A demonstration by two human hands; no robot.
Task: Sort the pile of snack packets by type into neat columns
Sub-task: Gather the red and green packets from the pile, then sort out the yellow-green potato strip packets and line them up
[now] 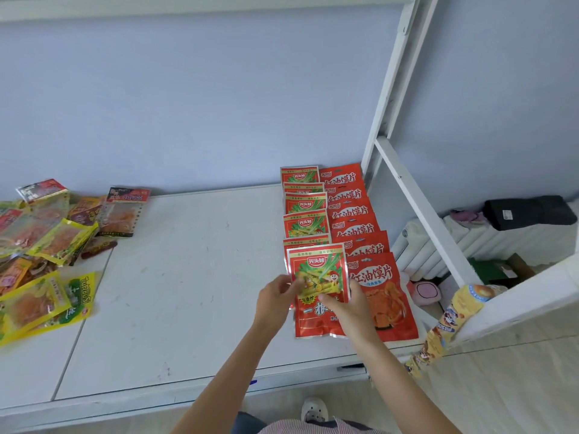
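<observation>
Red scallion-snack packet (318,275), long axis vertical, centre-right; left hand (275,300) and right hand (351,305) each grip a side edge.

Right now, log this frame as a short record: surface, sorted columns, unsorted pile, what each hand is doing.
surface: white table
left column: green-onion packets, overlapping in a row
right column: orange-red packets, overlapping, beside the left column
unsorted pile: mixed packets at the table's left end
left hand: grips the left edge of the nearest green-onion packet
right hand: grips the same packet's right side
</observation>
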